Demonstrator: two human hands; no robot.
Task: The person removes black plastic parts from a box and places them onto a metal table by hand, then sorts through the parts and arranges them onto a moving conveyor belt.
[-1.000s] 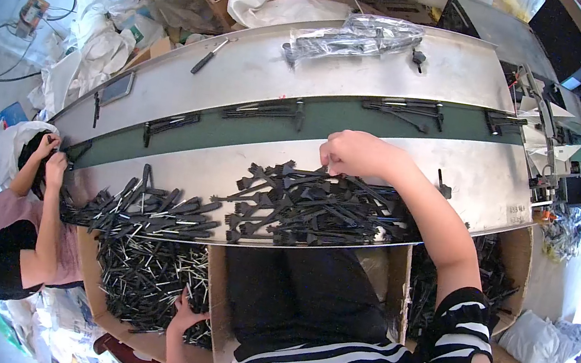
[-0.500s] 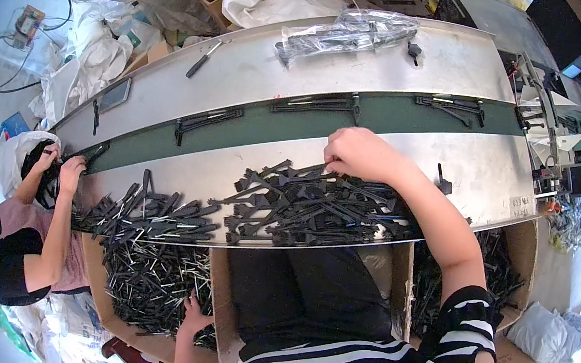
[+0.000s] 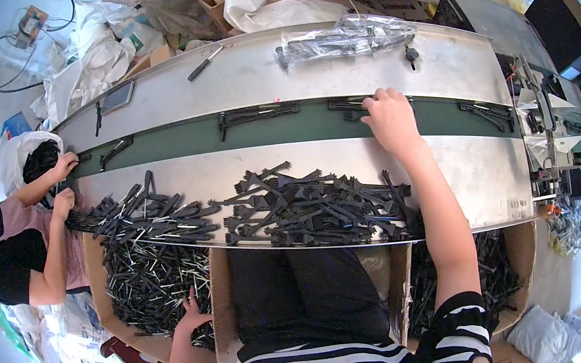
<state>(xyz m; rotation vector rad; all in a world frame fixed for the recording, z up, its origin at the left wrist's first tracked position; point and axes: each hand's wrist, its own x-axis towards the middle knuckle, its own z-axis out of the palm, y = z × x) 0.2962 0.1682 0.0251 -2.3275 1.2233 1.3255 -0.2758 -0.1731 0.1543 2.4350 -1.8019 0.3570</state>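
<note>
My right hand (image 3: 392,119) is over the green conveyor belt (image 3: 430,126), its fingers closed on a slim black plastic part (image 3: 353,106) in a bundle lying there. Where the fingertips meet the part is partly hidden. My left hand (image 3: 193,315) rests over a cardboard box of black parts with silver rods (image 3: 159,282), fingers spread and holding nothing visible. Between the belt and my body lies a heap of black toothed plastic parts (image 3: 316,208) on the metal table. Further bundles of black parts (image 3: 259,117) lie spaced along the belt.
At the left a co-worker (image 3: 19,239) has both hands near the belt's end. A screwdriver (image 3: 205,62), a phone (image 3: 118,96) and a plastic-wrapped bundle (image 3: 349,42) lie on the far metal strip. Another carton of black parts (image 3: 495,272) stands at my right.
My right hand has moved from the heap up and forward to the belt. The bundles on the belt have shifted right. My left hand has hardly moved; the co-worker's hands have shifted.
</note>
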